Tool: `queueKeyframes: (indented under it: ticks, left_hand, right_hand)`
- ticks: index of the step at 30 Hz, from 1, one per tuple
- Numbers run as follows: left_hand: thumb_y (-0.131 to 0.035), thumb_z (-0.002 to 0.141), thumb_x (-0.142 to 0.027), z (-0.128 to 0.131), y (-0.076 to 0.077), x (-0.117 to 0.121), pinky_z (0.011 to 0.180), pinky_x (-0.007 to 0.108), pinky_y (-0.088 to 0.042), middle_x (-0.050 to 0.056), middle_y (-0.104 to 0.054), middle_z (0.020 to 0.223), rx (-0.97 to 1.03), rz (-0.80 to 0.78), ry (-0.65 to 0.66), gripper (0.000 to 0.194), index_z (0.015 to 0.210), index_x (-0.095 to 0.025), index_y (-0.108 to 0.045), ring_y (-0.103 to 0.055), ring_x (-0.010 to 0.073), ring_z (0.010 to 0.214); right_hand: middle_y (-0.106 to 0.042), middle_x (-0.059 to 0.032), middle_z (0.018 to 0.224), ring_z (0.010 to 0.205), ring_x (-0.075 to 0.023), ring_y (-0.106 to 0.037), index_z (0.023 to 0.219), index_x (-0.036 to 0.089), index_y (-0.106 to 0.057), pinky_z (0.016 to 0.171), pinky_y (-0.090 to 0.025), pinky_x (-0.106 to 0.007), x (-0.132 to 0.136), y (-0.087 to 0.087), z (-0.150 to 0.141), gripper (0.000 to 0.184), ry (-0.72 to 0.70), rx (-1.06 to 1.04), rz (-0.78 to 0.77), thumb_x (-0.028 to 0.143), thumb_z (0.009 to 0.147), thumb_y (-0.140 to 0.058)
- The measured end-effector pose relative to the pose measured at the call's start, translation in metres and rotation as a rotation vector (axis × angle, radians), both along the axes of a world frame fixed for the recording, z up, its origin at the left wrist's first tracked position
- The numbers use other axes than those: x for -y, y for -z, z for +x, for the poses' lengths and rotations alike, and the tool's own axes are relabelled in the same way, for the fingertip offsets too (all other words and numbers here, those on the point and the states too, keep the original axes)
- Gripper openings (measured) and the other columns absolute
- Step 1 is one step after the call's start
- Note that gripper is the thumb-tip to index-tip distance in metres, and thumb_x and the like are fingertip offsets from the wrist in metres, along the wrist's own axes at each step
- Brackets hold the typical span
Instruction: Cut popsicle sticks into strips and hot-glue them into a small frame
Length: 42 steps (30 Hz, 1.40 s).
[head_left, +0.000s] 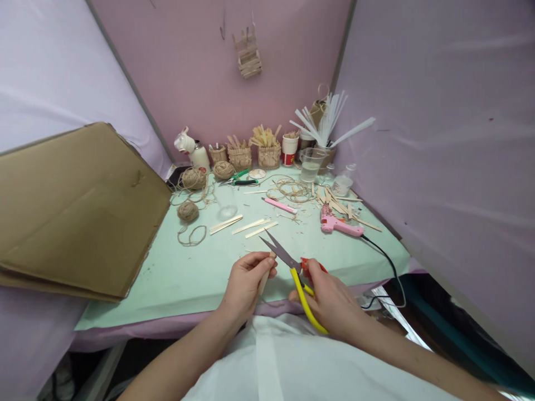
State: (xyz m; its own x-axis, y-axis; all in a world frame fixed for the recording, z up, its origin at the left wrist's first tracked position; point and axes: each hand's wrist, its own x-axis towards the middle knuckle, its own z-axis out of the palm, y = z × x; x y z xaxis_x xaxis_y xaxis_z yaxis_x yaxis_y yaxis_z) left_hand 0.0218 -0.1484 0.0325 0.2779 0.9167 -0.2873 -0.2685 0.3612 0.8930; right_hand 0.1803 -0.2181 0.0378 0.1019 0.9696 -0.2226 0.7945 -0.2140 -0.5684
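- Scissors with yellow handles and grey metal blades (295,273) are sitting in the right hand (330,303), whose fingers are curled tight around the handles, with the blades standing apart and pointing up and to the left
- Left hand (246,281) is pinching a thin, pale wooden stick (264,278) between thumb and fingertips, fingers closed on it, the stick's upper end lying just beside the open blades; whether blade and stick are touching cannot be told
- Both hands are hovering over the near edge of a mint-green table cover (175,278), above a white garment on the person's lap
- Three more flat wooden sticks (246,225) are lying side by side on the cover beyond the hands
- A pink glue gun (338,224) is resting to the right of them, its black cord (387,262) trailing off the table's near right edge
- A slim pink tool (279,205) is lying between the sticks and a loose coil of twine (290,189)
- Balls of brown jute twine (188,211) are sitting to the left, near a clear plastic cup (226,201)
- A large sheet of brown cardboard (75,206) is leaning over the table's left side
- Small stick-built baskets (254,153) and cups are lining the pink back wall, and a bundle of white strips (330,120) is standing in a holder at the right
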Motion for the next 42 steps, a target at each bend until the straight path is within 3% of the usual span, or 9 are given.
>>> queueKeyframes:
  ticks: [23,42]
  left_hand:
    - [-0.073,0.066,-0.025,-0.0024,0.0023,0.0002,0.062,0.020,-0.046,0.001,-0.063,0.066,-0.022,0.041,-0.001,0.013,0.073,-0.015,-0.069,-0.057,0.0085,0.060]
    - [-0.074,0.064,-0.026,-0.0020,0.0010,-0.0006,0.060,0.020,-0.046,0.001,-0.063,0.067,-0.041,0.020,0.003,0.014,0.070,-0.015,-0.069,-0.057,0.0083,0.059]
  right_hand:
    - [-0.059,-0.0036,0.091,0.070,-0.0189,-0.054,0.109,0.023,-0.041,0.057,-0.026,-0.025,0.0012,-0.0015,0.0021,0.044,0.009,-0.020,-0.011,0.043,0.074,-0.060]
    - [-0.060,-0.0044,0.081,0.068,-0.0208,-0.055,0.103,0.023,-0.039,0.057,-0.026,-0.025,0.0026,0.0025,0.0025,0.035,-0.038,-0.021,-0.013,0.044,0.079,-0.053]
